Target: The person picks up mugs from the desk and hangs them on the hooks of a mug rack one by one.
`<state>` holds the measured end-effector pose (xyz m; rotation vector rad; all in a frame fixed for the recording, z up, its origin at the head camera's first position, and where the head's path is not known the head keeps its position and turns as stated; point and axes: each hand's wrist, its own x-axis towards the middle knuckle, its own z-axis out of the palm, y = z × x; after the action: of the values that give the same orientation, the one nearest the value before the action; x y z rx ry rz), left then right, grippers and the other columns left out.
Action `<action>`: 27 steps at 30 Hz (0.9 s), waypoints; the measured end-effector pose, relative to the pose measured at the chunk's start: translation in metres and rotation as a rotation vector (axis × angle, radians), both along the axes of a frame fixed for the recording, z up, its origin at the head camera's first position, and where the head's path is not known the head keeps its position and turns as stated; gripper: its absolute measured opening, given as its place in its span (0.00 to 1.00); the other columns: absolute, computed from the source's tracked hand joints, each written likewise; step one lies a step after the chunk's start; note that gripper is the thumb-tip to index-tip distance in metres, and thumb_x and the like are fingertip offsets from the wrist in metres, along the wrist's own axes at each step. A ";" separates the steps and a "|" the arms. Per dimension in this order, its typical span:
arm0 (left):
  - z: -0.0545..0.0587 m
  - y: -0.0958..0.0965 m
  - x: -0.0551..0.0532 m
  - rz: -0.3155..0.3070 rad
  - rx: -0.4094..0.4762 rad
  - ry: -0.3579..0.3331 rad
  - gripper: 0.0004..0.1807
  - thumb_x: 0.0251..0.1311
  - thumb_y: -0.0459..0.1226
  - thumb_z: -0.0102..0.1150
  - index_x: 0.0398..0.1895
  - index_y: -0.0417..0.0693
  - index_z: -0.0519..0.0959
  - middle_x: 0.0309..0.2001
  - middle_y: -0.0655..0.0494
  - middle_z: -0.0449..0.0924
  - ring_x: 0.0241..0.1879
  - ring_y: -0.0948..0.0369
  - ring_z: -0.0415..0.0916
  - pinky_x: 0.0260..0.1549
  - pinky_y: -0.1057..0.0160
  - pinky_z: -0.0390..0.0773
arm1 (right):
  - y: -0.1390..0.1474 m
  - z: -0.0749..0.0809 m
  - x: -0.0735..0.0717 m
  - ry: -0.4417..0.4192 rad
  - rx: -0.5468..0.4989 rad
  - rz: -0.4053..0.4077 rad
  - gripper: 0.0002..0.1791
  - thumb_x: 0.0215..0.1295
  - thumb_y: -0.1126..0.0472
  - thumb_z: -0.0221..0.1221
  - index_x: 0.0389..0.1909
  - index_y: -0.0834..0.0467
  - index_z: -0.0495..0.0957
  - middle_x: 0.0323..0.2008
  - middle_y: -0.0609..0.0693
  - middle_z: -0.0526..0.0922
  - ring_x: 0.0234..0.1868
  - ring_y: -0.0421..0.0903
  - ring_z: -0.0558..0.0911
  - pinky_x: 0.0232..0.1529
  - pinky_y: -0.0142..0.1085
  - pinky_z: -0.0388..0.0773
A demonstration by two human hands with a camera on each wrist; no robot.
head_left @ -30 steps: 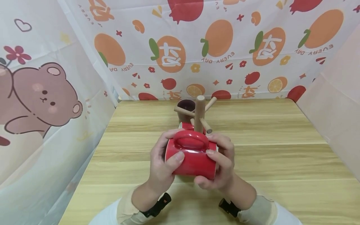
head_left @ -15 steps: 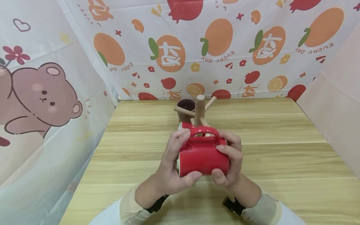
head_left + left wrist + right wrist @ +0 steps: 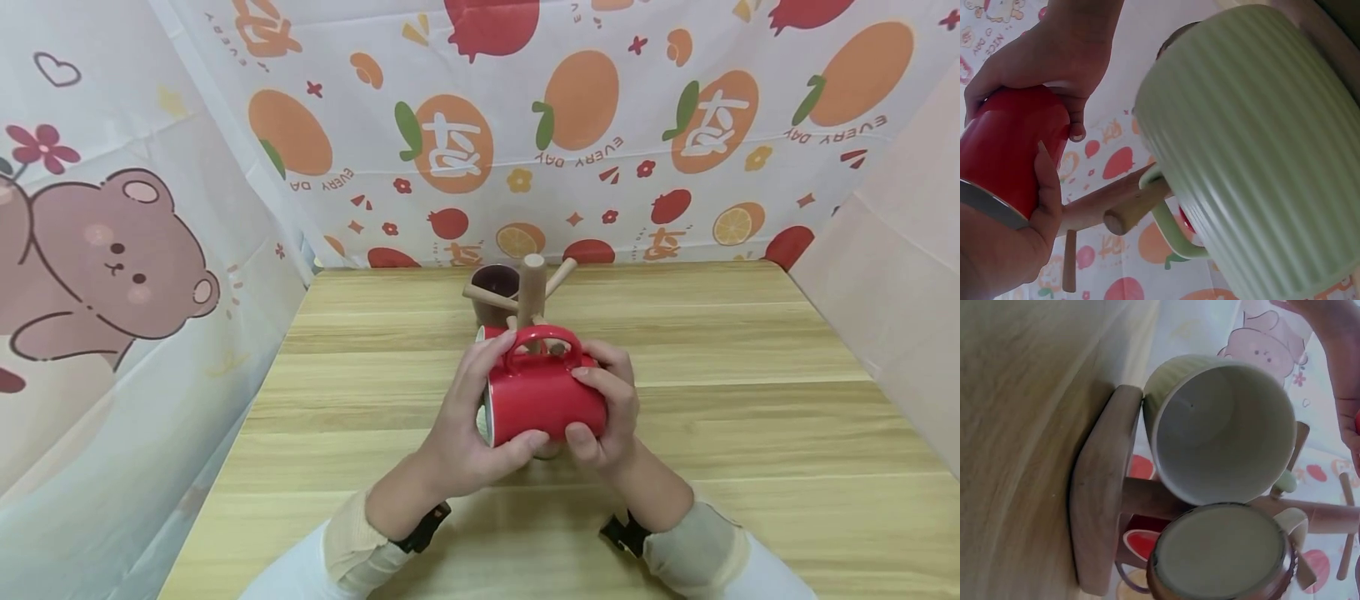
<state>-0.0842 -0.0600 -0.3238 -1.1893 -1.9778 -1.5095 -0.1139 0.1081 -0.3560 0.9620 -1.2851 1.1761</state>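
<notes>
A glossy red mug [image 3: 547,404] lies sideways in the air between both hands, its handle up and its open rim to the left. My left hand [image 3: 468,429] holds the rim end, thumb along the lower side. My right hand [image 3: 611,404] grips the other end with curled fingers and thumb. Just beyond the mug stands a wooden mug tree [image 3: 532,287], partly hidden by it. In the left wrist view, a green ribbed mug [image 3: 1254,150] hangs by its handle on a peg [image 3: 1132,209].
A dark brown mug [image 3: 491,304] is behind the tree's left peg. Another red mug [image 3: 486,332] shows beyond my hands. In the right wrist view, a brown-edged mug [image 3: 1222,553] sits below the green one, near the wooden base [image 3: 1100,494]. Printed cloth [image 3: 360,200] closes the table's back.
The red mug has moved right, then slightly up and away, toward the mug tree. My left thumb has shifted from the mug's near face to its lower side. Both hands still hold it.
</notes>
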 end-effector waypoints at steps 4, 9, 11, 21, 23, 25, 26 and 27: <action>-0.002 -0.001 -0.004 0.025 -0.019 -0.042 0.46 0.59 0.52 0.63 0.73 0.43 0.54 0.64 0.43 0.65 0.61 0.51 0.67 0.46 0.56 0.83 | 0.002 -0.004 -0.006 -0.018 0.011 -0.027 0.28 0.68 0.46 0.51 0.36 0.72 0.67 0.41 0.72 0.74 0.47 0.53 0.78 0.50 0.32 0.79; -0.006 -0.001 -0.009 0.047 -0.039 -0.109 0.48 0.50 0.41 0.69 0.73 0.47 0.53 0.63 0.47 0.66 0.60 0.54 0.68 0.46 0.57 0.83 | 0.006 -0.010 -0.013 -0.050 0.030 -0.046 0.28 0.68 0.46 0.51 0.36 0.72 0.69 0.39 0.73 0.75 0.46 0.53 0.79 0.50 0.32 0.80; -0.007 -0.001 -0.011 0.055 -0.047 -0.130 0.49 0.49 0.39 0.69 0.73 0.49 0.52 0.63 0.48 0.67 0.60 0.55 0.68 0.47 0.57 0.83 | 0.008 -0.013 -0.016 -0.068 0.046 -0.046 0.28 0.68 0.45 0.52 0.37 0.72 0.69 0.39 0.72 0.76 0.46 0.54 0.79 0.51 0.32 0.80; -0.011 -0.002 -0.016 0.082 -0.073 -0.167 0.50 0.49 0.36 0.70 0.74 0.53 0.51 0.64 0.49 0.66 0.62 0.55 0.67 0.48 0.57 0.83 | 0.013 -0.021 -0.024 -0.112 0.098 -0.038 0.29 0.68 0.44 0.54 0.39 0.72 0.71 0.41 0.69 0.78 0.46 0.55 0.80 0.52 0.33 0.80; -0.012 -0.001 -0.016 0.083 -0.071 -0.166 0.50 0.49 0.35 0.70 0.74 0.52 0.52 0.64 0.49 0.66 0.62 0.55 0.67 0.48 0.57 0.83 | 0.015 -0.022 -0.026 -0.104 0.112 -0.033 0.29 0.68 0.44 0.53 0.39 0.72 0.71 0.41 0.68 0.78 0.45 0.57 0.80 0.52 0.34 0.80; -0.012 -0.001 -0.017 0.081 -0.066 -0.161 0.50 0.50 0.35 0.70 0.74 0.51 0.52 0.64 0.49 0.66 0.62 0.55 0.67 0.48 0.57 0.83 | 0.016 -0.022 -0.028 -0.098 0.131 -0.026 0.29 0.68 0.44 0.53 0.40 0.72 0.71 0.42 0.69 0.78 0.45 0.57 0.80 0.52 0.34 0.80; -0.013 0.000 -0.017 0.080 -0.065 -0.156 0.49 0.50 0.35 0.70 0.74 0.51 0.52 0.64 0.49 0.66 0.62 0.55 0.67 0.48 0.57 0.83 | 0.017 -0.022 -0.029 -0.092 0.139 -0.024 0.29 0.68 0.44 0.53 0.40 0.72 0.71 0.42 0.69 0.78 0.45 0.58 0.80 0.52 0.34 0.80; -0.013 0.000 -0.017 0.080 -0.064 -0.151 0.49 0.50 0.34 0.70 0.74 0.51 0.52 0.65 0.49 0.66 0.62 0.55 0.67 0.48 0.56 0.82 | 0.018 -0.022 -0.030 -0.088 0.148 -0.021 0.29 0.69 0.44 0.53 0.40 0.72 0.71 0.41 0.70 0.77 0.45 0.58 0.80 0.53 0.33 0.80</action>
<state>-0.1011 -0.0602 -0.3363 -1.0349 -2.1593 -1.5466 -0.1439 0.1259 -0.3784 1.0102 -1.4661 1.1298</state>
